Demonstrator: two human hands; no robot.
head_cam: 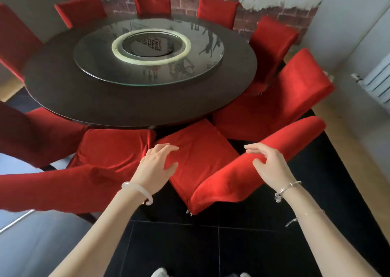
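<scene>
Head view: red-covered chair, askew; left hand over it, right hand on its backrest, grips wide.

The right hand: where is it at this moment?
In the head view, the right hand touches the nearest red chair's backrest, right of centre, in front of the round dark table.

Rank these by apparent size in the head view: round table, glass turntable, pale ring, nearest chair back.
1. round table, largest.
2. glass turntable and nearest chair back: they look about alike, and the chair back is closer to the camera, so they are left unranked.
3. pale ring, smallest.
</scene>
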